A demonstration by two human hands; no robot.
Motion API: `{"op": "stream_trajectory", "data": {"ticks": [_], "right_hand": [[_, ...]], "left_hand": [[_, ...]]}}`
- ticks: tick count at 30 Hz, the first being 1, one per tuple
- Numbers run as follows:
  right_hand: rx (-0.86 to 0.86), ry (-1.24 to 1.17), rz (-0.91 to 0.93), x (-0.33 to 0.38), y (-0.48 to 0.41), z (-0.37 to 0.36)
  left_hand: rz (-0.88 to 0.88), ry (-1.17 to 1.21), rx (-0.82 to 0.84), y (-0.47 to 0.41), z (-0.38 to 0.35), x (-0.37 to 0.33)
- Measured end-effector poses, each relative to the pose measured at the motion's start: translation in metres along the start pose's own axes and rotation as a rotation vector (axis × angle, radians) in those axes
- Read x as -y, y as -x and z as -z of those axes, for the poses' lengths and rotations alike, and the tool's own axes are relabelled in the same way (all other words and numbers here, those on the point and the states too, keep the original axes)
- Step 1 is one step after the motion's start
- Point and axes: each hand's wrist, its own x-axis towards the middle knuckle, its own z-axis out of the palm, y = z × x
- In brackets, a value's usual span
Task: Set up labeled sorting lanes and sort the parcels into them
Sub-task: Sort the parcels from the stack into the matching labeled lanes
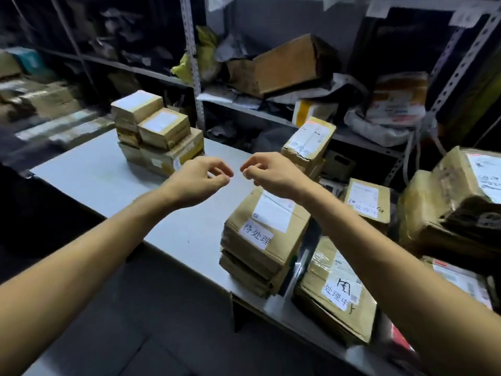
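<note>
Both hands are hovering above the grey table (108,180) with nothing in them: the left hand (202,180) and the right hand (271,173) are each curling loosely, fingertips near the thumb, close to one another but not touching. Sorting is judged to be partly done. The stack labelled 待处理 (264,234) is sitting at the table's near right edge and is showing at least two cartons. The stack of small boxes (160,134) is standing at the far end; roughly five are countable. Off the table's right side, the carton labelled 处理中 (336,291) is lying low. Further parcels are waiting on the right (450,202) and along the shelving (287,63); their number cannot be determined.
</note>
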Motion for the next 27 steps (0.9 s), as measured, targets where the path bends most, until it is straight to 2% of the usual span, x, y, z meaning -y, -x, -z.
{"op": "stream_trajectory", "data": {"ticks": [6, 14, 20, 27], "right_hand": [[0.079, 0.071, 0.105, 0.066, -0.055, -0.051], [0.113, 0.105, 0.134, 0.128, -0.129, -0.118], [0.138, 0.131, 0.073, 0.135, -0.184, -0.157], [0.136, 0.089, -0.021, 0.106, -0.289, -0.169]], "left_hand": [[0.075, 0.029, -0.099, 0.009, 0.059, 0.064], [0.106, -0.075, -0.107, 0.013, 0.139, 0.159], [0.102, -0.036, -0.078, -0.018, 0.167, 0.213], [0.17, 0.054, -0.084, -0.104, 0.185, 0.296]]}}
